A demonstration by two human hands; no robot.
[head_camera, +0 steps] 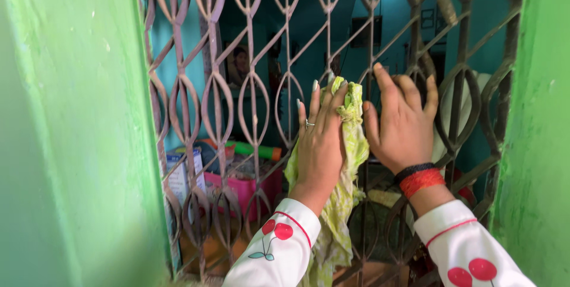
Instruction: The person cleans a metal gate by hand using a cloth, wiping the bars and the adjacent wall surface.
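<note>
A pale green and yellow cloth (350, 162) hangs over a bar of a purple-grey metal window grille (249, 91). My left hand (319, 144), with a ring on one finger, presses flat against the cloth with fingers stretched upward. Just to the right, my right hand (401, 123) rests on the grille bars beside the cloth's top end; its fingers are curled lightly against the metal. A black and red band circles the right wrist. Both sleeves are white with red cherry prints.
Bright green wall (71, 132) flanks the grille on the left, and more green wall (537, 132) on the right. Behind the bars lies a dim teal room with a pink box (246, 189), a carton (181, 171) and a green and orange tube (252, 149).
</note>
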